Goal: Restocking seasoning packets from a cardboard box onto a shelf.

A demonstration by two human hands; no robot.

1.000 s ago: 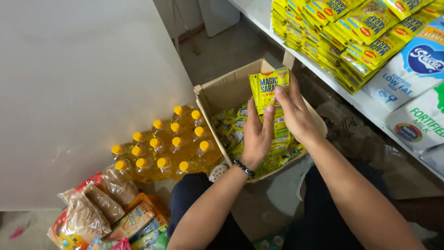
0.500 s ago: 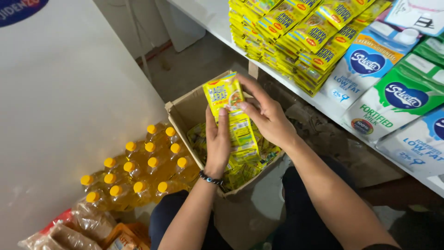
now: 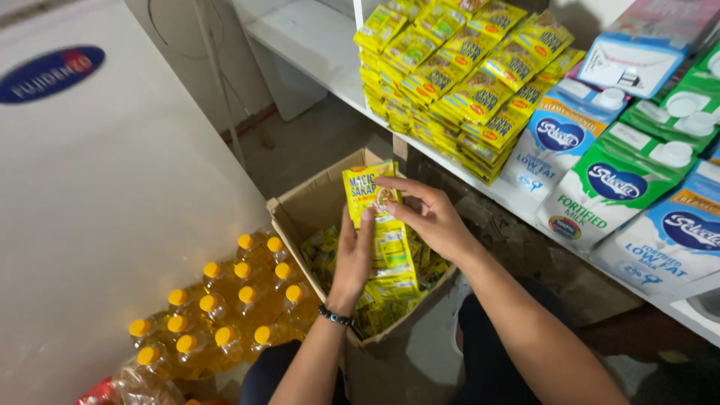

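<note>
While our hands, left (image 3: 356, 259) and right (image 3: 427, 217), both clasp the hanging strip of yellow foil sachets (image 3: 379, 225), keeping it straight, the open brown cardboard box (image 3: 300, 214) waits at six o'clock.

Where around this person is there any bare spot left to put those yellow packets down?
The white shelf is bare left of the stacked yellow sachets; rightward, milk cartons fill it. The white appliance top on the left is open too. The cardboard box is packed with sachets, and oil bottles crowd the floor beside it. Both hands, left and right, hold a sachet strip.
</note>
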